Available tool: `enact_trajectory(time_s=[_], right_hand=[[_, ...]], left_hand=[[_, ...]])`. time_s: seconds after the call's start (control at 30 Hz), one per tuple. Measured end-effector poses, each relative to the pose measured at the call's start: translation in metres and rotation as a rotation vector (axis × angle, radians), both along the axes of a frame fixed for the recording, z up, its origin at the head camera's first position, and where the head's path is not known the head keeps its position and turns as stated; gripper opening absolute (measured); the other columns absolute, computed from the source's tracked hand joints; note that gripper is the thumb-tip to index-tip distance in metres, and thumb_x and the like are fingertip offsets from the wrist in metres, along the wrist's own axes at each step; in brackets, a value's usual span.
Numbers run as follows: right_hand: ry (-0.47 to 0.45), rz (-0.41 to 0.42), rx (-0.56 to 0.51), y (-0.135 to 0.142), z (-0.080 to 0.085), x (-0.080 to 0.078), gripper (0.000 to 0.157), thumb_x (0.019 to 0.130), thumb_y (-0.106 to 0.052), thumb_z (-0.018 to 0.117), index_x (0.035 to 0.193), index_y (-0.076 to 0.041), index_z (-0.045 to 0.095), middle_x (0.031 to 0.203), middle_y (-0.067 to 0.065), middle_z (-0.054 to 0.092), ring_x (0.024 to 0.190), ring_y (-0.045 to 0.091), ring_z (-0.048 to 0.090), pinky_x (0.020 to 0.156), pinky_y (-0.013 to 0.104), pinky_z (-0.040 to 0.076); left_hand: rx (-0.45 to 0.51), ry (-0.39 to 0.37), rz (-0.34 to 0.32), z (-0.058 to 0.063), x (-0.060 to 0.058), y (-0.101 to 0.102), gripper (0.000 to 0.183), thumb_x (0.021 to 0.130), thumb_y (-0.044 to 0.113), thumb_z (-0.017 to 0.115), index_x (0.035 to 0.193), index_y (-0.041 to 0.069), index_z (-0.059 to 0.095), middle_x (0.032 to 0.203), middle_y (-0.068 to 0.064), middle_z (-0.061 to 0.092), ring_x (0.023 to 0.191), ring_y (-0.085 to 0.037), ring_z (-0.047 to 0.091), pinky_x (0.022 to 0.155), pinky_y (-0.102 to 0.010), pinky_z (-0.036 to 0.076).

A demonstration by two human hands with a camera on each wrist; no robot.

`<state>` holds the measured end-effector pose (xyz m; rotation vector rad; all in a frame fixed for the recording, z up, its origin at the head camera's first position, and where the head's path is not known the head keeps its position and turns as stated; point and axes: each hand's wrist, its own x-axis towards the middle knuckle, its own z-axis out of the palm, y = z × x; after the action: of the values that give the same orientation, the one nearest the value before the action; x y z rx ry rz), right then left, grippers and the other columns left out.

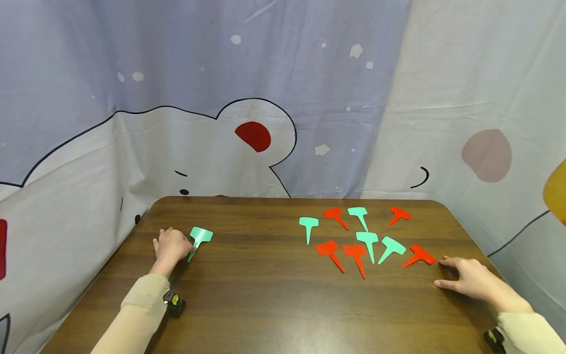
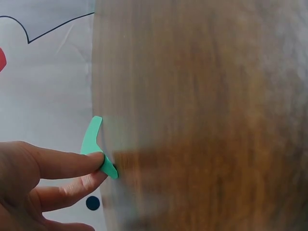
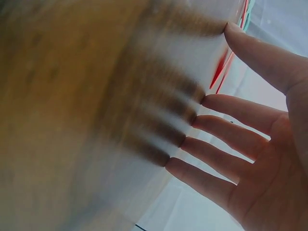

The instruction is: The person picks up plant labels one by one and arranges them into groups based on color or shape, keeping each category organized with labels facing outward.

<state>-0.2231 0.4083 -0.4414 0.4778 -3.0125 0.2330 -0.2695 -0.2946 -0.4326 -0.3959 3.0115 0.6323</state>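
Left sleeve: beige cloth [image 1: 148, 292], smooth, with a small dark wrist camera [image 1: 174, 303] at the cuff.
Left hand: the left hand [image 1: 172, 244] pinches a thin green tag [image 1: 201, 235] by its stem, between the thumb and a finger.
Held tag: flat and T-shaped, with a glossy shine on its wide head; it is at the left part of the table [image 1: 252, 295], well apart from the other tags. Whether its tip touches the wood, I cannot tell.
Table: brown surface with wood grain, a soft gloss and rounded far corners.
Curtain: behind, a creased fabric curtain [image 1: 336, 73], pale violet and white, printed with black outlines and coloured spots.
Tag group: at the right part, four green tags [image 1: 308, 222] and five red tags [image 1: 328, 249] lie flat, matt and smooth, each with a wide head and a tapering stem, turned in different directions.
Nearest tag: the rightmost red tag [image 1: 421, 253] lies tilted, its head just beside the right fingertips.
Right hand: the right hand [image 1: 475, 278] holds nothing; its fingers are spread, the thumb apart, the fingertips resting on the wood.
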Motion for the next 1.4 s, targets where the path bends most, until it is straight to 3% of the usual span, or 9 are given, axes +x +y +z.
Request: enact_trajectory(time_s=[0.57, 0.9, 1.4], right_hand=[[0.004, 0.002, 0.0, 0.0004, 0.0001, -0.0008, 0.067, 0.07, -0.043, 0.08, 0.107, 0.011, 0.066, 0.106, 0.037, 0.062, 0.095, 0.049, 0.062, 0.077, 0.057, 0.05], [0.008, -0.003, 0.004, 0.001, -0.0014, -0.0015, 0.067, 0.07, -0.044, 0.08, 0.107, 0.01, 0.066, 0.106, 0.037, 0.062, 0.096, 0.05, 0.061, 0.078, 0.057, 0.05], [-0.002, -0.011, 0.02, -0.0011, 0.0002, -0.0001, 0.067, 0.07, -0.044, 0.079, 0.108, 0.009, 0.066, 0.11, 0.034, 0.062, 0.099, 0.05, 0.06, 0.079, 0.058, 0.049]], left_hand=[[-0.034, -0.032, 0.005, 0.0018, -0.0031, -0.0043, 0.022, 0.076, 0.021, 0.075, 0.078, -0.001, 0.072, 0.142, -0.039, 0.027, 0.137, -0.056, 0.008, 0.11, -0.068, 0.007], [-0.043, -0.053, -0.004, 0.0034, -0.0047, -0.0041, 0.046, 0.075, 0.022, 0.074, 0.104, -0.013, 0.063, 0.134, -0.039, 0.037, 0.135, -0.058, 0.01, 0.109, -0.069, 0.009], [-0.052, -0.073, -0.012, 0.0042, -0.0075, -0.004, 0.045, 0.075, 0.02, 0.073, 0.105, -0.012, 0.062, 0.132, -0.04, 0.037, 0.133, -0.059, 0.011, 0.108, -0.069, 0.008]])
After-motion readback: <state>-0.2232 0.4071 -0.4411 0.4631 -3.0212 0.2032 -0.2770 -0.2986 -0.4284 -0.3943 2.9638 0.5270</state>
